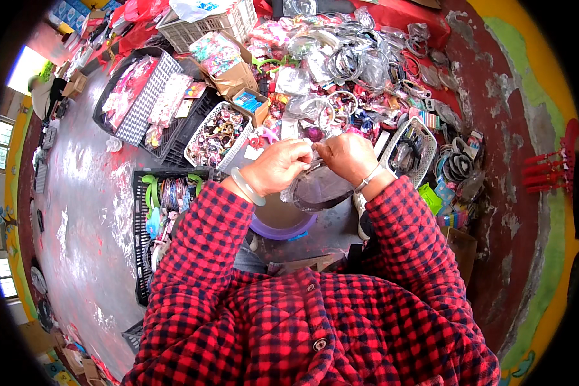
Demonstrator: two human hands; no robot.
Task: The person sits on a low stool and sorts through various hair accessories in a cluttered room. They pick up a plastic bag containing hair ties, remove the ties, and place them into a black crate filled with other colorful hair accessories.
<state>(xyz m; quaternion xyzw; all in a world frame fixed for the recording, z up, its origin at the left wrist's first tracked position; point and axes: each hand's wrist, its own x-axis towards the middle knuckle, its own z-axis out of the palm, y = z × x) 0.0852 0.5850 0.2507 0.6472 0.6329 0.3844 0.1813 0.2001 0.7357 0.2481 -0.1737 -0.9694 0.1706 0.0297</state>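
Note:
Both my hands meet in front of my chest at the top of a clear plastic bag (pixel 321 188). Something dark and curved shows inside the bag, but its kind is unclear. My left hand (pixel 278 166), with a pale bangle at the wrist, is closed with fingertips pinching the bag's upper edge. Close beside it, my right hand (pixel 349 157) pinches the same edge, a metal band round its wrist. Below the bag stands a round purple-rimmed basin (pixel 283 233), partly hidden by the bag.
Beyond my hands lies a heap of bagged headbands and hair accessories (pixel 360 64). A white basket (pixel 217 136) of small hair ties stands left, a second white basket (pixel 410 151) right. A black crate (pixel 141 238) sits by my left forearm. Cardboard boxes (pixel 231 67) stand farther back.

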